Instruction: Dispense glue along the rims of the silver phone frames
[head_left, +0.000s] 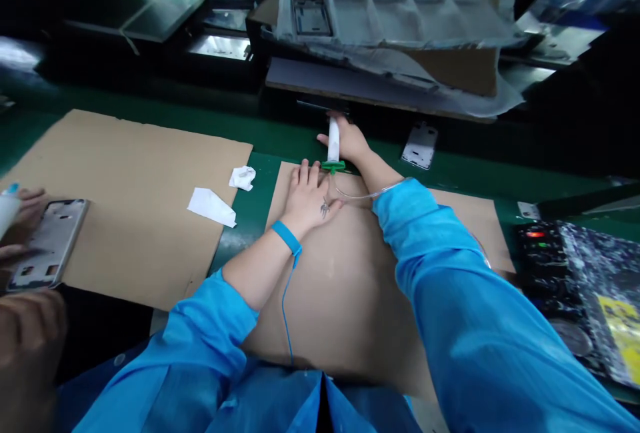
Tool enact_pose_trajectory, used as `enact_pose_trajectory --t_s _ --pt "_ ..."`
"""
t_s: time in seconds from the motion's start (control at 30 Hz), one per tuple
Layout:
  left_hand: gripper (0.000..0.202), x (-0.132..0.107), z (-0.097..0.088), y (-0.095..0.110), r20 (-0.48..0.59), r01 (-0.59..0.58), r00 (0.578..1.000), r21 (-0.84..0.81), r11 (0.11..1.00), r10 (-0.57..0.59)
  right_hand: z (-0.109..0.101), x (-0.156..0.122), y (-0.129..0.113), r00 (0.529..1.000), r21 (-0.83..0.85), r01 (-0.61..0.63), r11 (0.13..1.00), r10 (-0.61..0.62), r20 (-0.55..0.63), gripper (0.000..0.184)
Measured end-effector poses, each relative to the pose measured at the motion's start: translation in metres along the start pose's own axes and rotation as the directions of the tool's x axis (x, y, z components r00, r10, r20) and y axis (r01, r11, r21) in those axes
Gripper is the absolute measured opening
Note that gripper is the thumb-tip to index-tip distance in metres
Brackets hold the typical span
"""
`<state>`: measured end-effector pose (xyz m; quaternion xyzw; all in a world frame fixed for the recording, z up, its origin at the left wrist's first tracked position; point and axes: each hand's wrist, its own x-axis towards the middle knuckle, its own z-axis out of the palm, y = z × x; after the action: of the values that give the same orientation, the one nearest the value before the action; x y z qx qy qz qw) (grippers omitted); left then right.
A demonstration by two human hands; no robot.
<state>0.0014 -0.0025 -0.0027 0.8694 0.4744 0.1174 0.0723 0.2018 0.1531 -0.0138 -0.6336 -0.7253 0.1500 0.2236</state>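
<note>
My left hand (313,200) lies flat on the brown cardboard sheet (340,293), fingers stretched out and nothing in it. A blue wrist strap (287,238) with a thin cord circles that wrist. Beyond it, my right hand (350,140) holds a white glue syringe (333,140) with a green cap (333,166) at its near end. Clear tubing (360,196) runs from the cap towards my right sleeve. The syringe's far end and some of my fingers are in the shadow below the shelf.
A shelf edge (370,90) bears a compartment tray (380,20) with several phone frames. One metal phone plate (421,145) lies to the right. Paper scraps (211,206) lie left, beside a co-worker's hand (30,210) and a phone frame (50,240). A control box (545,273) stands right.
</note>
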Motion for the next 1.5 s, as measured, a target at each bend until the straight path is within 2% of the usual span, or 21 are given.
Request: enact_pose_trajectory --t_s 0.13,0.3,0.37,0.47,0.53,0.6,0.67,0.73,0.8,0.87,1.0,1.13,1.3,1.43,1.5 --pt "0.087 -0.001 0.001 0.0 -0.022 0.011 1.0 0.003 1.0 -0.011 0.005 0.031 0.004 0.997 -0.058 0.066 0.996 -0.068 -0.028 0.08" --pt "0.083 0.001 -0.003 0.0 0.018 0.032 0.999 0.014 0.999 -0.032 -0.001 0.045 0.002 0.999 -0.136 -0.034 0.99 0.035 0.003 0.079" --pt "0.08 0.002 -0.004 -0.001 0.028 0.041 0.999 0.02 0.999 -0.041 -0.006 0.037 -0.002 1.0 -0.193 -0.007 0.981 0.004 -0.018 0.076" --pt "0.074 0.003 -0.003 -0.001 0.037 0.048 0.998 0.013 0.999 -0.048 -0.016 0.01 0.0 0.991 -0.271 0.113 0.956 -0.129 -0.039 0.075" --pt "0.07 0.003 -0.003 -0.001 0.041 0.049 0.998 0.005 0.999 -0.049 -0.026 -0.01 0.008 0.98 -0.311 0.171 0.935 -0.193 -0.041 0.075" --pt "0.07 0.004 -0.003 -0.001 0.036 0.058 0.998 0.001 0.998 -0.058 -0.038 -0.025 0.021 0.976 -0.317 0.178 0.932 -0.209 -0.064 0.078" --pt "0.073 0.004 -0.003 -0.001 0.026 0.074 0.997 -0.001 0.997 -0.074 -0.049 -0.032 0.034 0.983 -0.271 0.155 0.95 -0.176 -0.055 0.091" --pt "0.076 0.005 -0.003 -0.001 0.019 0.086 0.996 -0.001 0.996 -0.086 -0.059 -0.035 0.044 0.995 -0.218 0.096 0.971 -0.093 0.024 0.109" --pt "0.077 0.005 -0.002 -0.002 0.017 0.088 0.996 -0.003 0.996 -0.088 -0.067 -0.036 0.048 0.994 -0.201 0.034 0.979 -0.012 0.109 0.12" --pt "0.078 0.005 -0.001 -0.003 0.015 0.088 0.996 -0.008 0.996 -0.088 -0.072 -0.038 0.048 0.99 -0.21 0.009 0.978 0.02 0.138 0.12" --pt "0.077 0.005 -0.001 -0.005 0.01 0.094 0.996 -0.029 0.995 -0.094 -0.081 -0.052 0.042 0.992 -0.221 -0.021 0.975 0.047 0.115 0.113" --pt "0.074 0.005 -0.001 -0.009 0.001 0.098 0.995 -0.061 0.993 -0.098 -0.094 -0.081 0.035 0.99 -0.194 -0.121 0.974 0.131 0.043 0.109" --pt "0.086 0.007 -0.001 -0.015 -0.054 0.095 0.993 -0.101 0.99 -0.101 -0.108 -0.144 0.014 0.969 -0.091 -0.246 0.965 0.244 -0.037 0.117" --pt "0.055 0.01 -0.002 -0.02 -0.121 0.055 0.99 -0.112 0.992 -0.068 -0.106 -0.196 -0.007 0.945 0.042 -0.32 0.947 0.322 -0.061 0.105" --pt "0.043 0.011 -0.001 -0.023 -0.14 0.017 0.99 -0.118 0.993 -0.034 -0.103 -0.212 -0.014 0.945 0.143 -0.299 0.944 0.313 -0.091 0.096"
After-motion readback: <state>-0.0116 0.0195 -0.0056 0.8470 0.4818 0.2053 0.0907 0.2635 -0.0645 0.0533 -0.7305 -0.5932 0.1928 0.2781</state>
